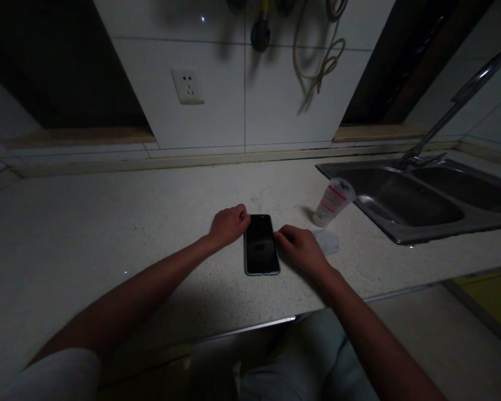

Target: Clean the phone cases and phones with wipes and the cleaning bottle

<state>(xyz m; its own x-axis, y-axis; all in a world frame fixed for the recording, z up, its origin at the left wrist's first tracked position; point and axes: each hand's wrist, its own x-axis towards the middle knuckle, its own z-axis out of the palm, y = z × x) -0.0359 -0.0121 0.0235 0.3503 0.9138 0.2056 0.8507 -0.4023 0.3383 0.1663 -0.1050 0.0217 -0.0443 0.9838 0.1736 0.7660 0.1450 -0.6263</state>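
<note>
A smartphone [261, 245] with a dark screen lies face up on the pale speckled counter, a thin light rim around it. My left hand [229, 224] is closed at its upper left edge, the fingers curled and the fingertips at the phone's side. On the opposite side, my right hand [303, 249] is closed too, thumb and forefinger at the phone's right edge. Partly under that hand is a pale flat piece [329, 241], perhaps paper or tissue. Just beyond it stands a clear plastic cup [334, 200] with pink print, looking tilted in this wide view.
At the right, a steel double sink [404, 195] with a tall faucet [455, 108] is set into the counter [87, 223]. A wall socket [187, 86] and a hanging looped cord [326, 65] are on the tiled wall. The counter's front edge [250, 327] runs close to my body. The room is dim.
</note>
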